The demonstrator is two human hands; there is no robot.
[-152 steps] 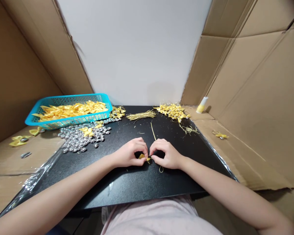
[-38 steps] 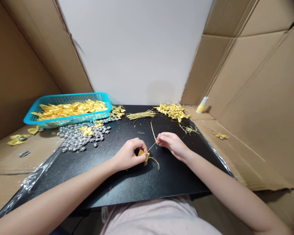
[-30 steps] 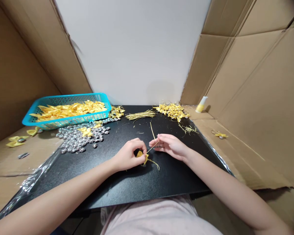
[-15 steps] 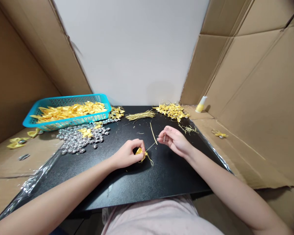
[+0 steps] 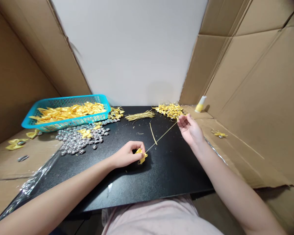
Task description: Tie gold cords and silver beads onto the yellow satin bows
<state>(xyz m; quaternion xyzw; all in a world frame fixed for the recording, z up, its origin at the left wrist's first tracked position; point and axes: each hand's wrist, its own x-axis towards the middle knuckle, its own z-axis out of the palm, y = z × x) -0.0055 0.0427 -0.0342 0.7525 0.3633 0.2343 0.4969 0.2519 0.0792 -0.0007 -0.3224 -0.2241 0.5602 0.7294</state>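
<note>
A yellow ribbon bow is pinched between the thumb and forefinger of my left hand, low over the black table. From the bow a thin yellow cord runs taut, up and to the right. Its far end is in the closed fingers of my right hand, raised in front of the pile of finished-looking bows. Beneath the cord, a short loose yellow strand lies on the table. My left fingers hide part of the bow.
A turquoise basket of yellow bows stands at the back left. Silver beads spread before it. A bundle of yellow cords lies at the back. On the cardboard at right are a white-and-yellow bottle and a single bow.
My right hand has moved up and to the right, drawing out a longer stretch of cord. The loop hanging by the bow has shrunk. My left hand has stayed nearly in place.
</note>
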